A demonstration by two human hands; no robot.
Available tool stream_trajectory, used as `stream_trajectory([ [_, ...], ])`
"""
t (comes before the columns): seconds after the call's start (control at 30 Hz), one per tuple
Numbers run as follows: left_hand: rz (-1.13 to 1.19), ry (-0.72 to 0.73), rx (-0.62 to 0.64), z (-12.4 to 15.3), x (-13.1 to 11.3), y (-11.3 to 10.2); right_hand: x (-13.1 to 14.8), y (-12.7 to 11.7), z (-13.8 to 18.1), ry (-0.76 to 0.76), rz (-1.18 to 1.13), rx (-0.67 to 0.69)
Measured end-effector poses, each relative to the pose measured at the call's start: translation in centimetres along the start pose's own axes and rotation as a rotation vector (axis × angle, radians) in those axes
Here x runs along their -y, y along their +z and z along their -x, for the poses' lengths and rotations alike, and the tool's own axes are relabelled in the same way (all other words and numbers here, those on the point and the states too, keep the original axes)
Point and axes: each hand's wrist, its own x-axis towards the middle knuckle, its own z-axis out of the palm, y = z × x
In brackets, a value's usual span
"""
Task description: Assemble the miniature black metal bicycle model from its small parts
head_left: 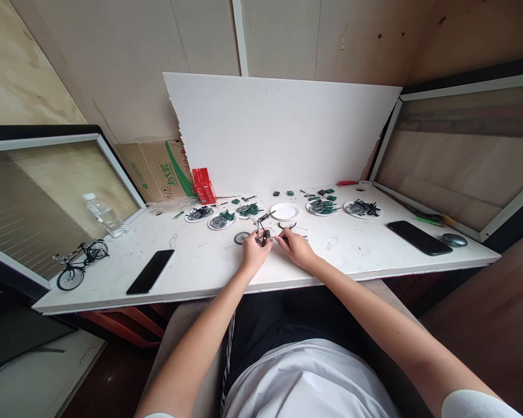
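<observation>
- Possibly the weakest spot is the grip itself: the left hand (256,251) pinches a small black bicycle assembly (262,236) by a narrow portion, so a sideways push from the other hand could twist it loose or bend a thin strut.
- The right hand (297,246) works close in, at about three o'clock of the assembly, its thumb and forefinger near each other; whether they pinch a tiny part or merely hover by it cannot be told at this size. If a part is there, poor sight of it behind the fingers could mean a misfit — or a drop.
- A loose spoked wheel (242,238) lies on the bench (200,255) at nine o'clock of the assembly, just beside the left hand; a stray knuckle could nudge it away.
- A curved black piece (286,226) sits at twelve o'clock of the right hand, near enough to be swept by the fingers.
- As for position, the assembly stands tilted in the left fingers, its lower part partly hidden by them, while a longer piece juts out toward one o'clock. The right fingertips are just beside its right edge — actual contact is too small to judge.
- Past it, a white plate (292,218) lies at about one o'clock.
</observation>
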Motion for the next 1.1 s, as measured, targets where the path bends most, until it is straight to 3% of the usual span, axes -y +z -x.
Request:
stream_trajectory([
  [0.2, -0.011, 0.005, 0.026, 0.10, -0.19, 0.05, -0.02, -0.03, -0.18, 0.049, 0.101, 0.006],
  [0.63, 0.003, 0.003, 0.023, 0.02, 0.01, -0.04, 0.13, -0.22, 0.05, -0.026, -0.101, 0.022],
  [1.1, -0.027, 0.032, 0.039, 0.12, 0.30, -0.03, 0.00, -0.27, -0.22, 0.033, -0.010, 0.003],
])
